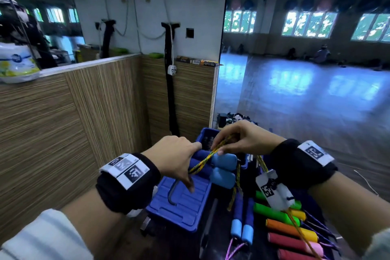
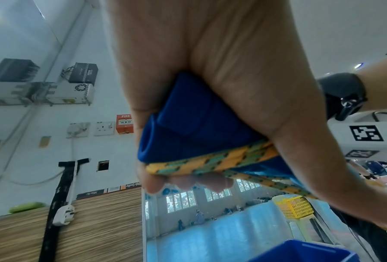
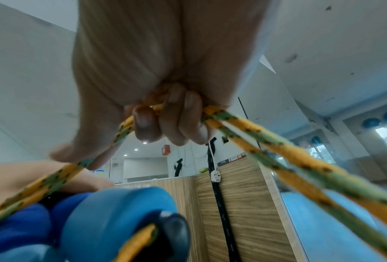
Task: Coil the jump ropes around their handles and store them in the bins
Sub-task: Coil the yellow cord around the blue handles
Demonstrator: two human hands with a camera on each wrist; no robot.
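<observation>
Head view: we are gripping the blue handles (image 1: 213,164) in our left hand (image 1: 175,154) over the blue bin (image 1: 179,202), while our right hand (image 1: 244,139) is pinching the yellow rope (image 1: 205,159) just above them; more ropes (image 1: 289,230) are lying at lower right. Left wrist view: our fingers (image 2: 152,184) are curling round the handles (image 2: 188,124), pressing a doubled rope strand (image 2: 210,161) against them. Right wrist view: our fingers (image 3: 147,124) are closing on the rope (image 3: 266,141), strands running down to the handles (image 3: 111,218).
</observation>
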